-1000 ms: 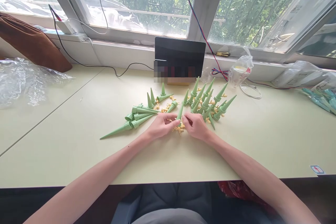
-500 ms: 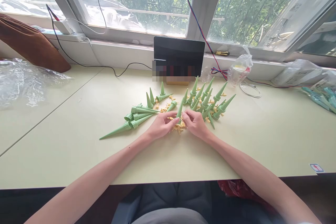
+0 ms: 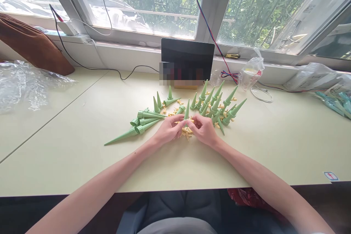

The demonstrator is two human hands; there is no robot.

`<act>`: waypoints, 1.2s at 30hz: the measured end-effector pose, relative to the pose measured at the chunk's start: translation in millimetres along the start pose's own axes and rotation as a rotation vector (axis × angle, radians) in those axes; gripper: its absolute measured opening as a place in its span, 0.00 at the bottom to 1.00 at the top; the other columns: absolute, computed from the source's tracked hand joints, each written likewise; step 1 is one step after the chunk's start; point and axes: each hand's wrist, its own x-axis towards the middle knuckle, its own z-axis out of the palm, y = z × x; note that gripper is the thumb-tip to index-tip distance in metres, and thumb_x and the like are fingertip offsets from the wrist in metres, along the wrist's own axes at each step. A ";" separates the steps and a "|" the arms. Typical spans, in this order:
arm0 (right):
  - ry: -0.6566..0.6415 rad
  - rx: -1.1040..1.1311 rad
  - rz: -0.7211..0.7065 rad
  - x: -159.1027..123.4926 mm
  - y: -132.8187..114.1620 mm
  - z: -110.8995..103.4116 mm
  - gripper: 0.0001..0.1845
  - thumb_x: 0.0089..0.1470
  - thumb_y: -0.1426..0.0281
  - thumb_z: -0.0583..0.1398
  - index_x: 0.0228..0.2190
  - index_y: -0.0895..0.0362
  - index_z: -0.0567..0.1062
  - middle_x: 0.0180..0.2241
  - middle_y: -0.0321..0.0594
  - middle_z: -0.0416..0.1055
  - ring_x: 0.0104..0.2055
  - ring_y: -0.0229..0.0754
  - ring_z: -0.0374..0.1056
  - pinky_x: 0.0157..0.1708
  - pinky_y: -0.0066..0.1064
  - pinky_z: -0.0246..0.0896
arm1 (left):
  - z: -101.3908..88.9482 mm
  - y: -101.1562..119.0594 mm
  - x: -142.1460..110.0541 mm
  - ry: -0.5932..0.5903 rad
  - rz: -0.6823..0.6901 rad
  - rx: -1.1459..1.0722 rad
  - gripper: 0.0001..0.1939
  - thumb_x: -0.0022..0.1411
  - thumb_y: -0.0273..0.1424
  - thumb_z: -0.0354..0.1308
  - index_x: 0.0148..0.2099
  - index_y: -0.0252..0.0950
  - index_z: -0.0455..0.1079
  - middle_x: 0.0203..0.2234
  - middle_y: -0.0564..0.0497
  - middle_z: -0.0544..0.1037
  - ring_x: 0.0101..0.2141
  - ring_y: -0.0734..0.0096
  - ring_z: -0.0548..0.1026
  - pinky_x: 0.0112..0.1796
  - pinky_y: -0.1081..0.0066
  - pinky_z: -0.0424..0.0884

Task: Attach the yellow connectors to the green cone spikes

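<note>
Upright between my hands stands a green watering spike, its tip pointing up. My left hand is closed round its lower part. At the same base, the fingers of my right hand pinch a small yellow valve, mostly hidden by the fingers. Both thumbs nearly meet there. Beneath the hands lies a small pile of loose yellow valves. To the right, several green spikes with yellow valves stand or lean in a cluster. To the left, several plain green spikes lie on their sides.
A black tablet leans at the back of the pale table. Cables, a bagged cup and a box cutter are near the window. Clear plastic and a brown bag lie at left, teal pieces at right.
My right thumb has moved left to the base of the held spike, against my left thumb. The spike has turned more upright, its tip shifting slightly left. The yellow valve now shows at its base.
</note>
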 end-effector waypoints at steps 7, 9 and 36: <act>0.040 -0.216 -0.157 -0.6 3.4 3.7 0.18 0.60 0.65 0.54 0.21 0.53 0.54 0.17 0.29 0.53 0.20 0.33 0.47 0.22 0.28 0.45 | -1.5 1.2 -0.5 -0.121 0.022 -0.004 0.21 0.68 0.47 0.52 0.46 0.32 0.71 0.14 0.57 0.65 0.16 0.78 0.62 0.19 0.77 0.56; 0.041 -0.247 -0.181 -0.8 3.5 4.1 0.18 0.59 0.66 0.54 0.20 0.53 0.53 0.17 0.29 0.52 0.20 0.34 0.47 0.22 0.28 0.44 | -1.7 2.3 -1.3 -0.163 0.025 -0.022 0.21 0.68 0.47 0.52 0.46 0.32 0.71 0.15 0.58 0.63 0.16 0.79 0.61 0.18 0.77 0.55; -0.011 -0.438 -0.350 -2.1 2.8 1.1 0.13 0.58 0.71 0.52 0.22 0.54 0.58 0.18 0.31 0.56 0.20 0.34 0.45 0.23 0.28 0.42 | -2.7 7.5 -3.0 -0.306 0.015 -0.111 0.19 0.69 0.45 0.51 0.41 0.33 0.69 0.19 0.58 0.57 0.18 0.81 0.52 0.20 0.76 0.47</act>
